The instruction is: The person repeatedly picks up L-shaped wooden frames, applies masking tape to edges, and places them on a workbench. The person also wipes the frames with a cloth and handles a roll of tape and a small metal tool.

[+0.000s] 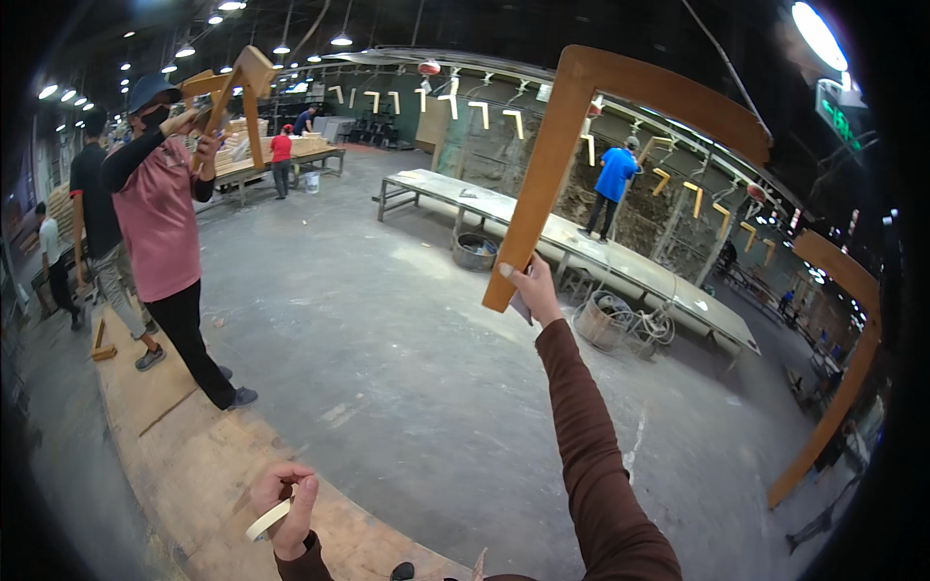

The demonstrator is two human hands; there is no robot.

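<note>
My right hand (535, 290), at the end of an outstretched brown-sleeved arm, grips the lower end of a brown wooden L-shaped furniture frame (550, 165). The frame's long leg stands tilted and its curved top reaches off to the right. A pale grey scrap shows under my right palm; its kind is unclear. Low at the left, my left hand (289, 496) is curled round a cream roll of tape (268, 521).
A similar frame (852, 358) hangs at the far right. Left, a person in pink (160, 223) lifts another wooden frame (250, 87) on a plywood walkway (213, 465). Behind stand a long table (542, 223), a basket (603, 320), a tub (475, 252) and a person in blue (616, 176).
</note>
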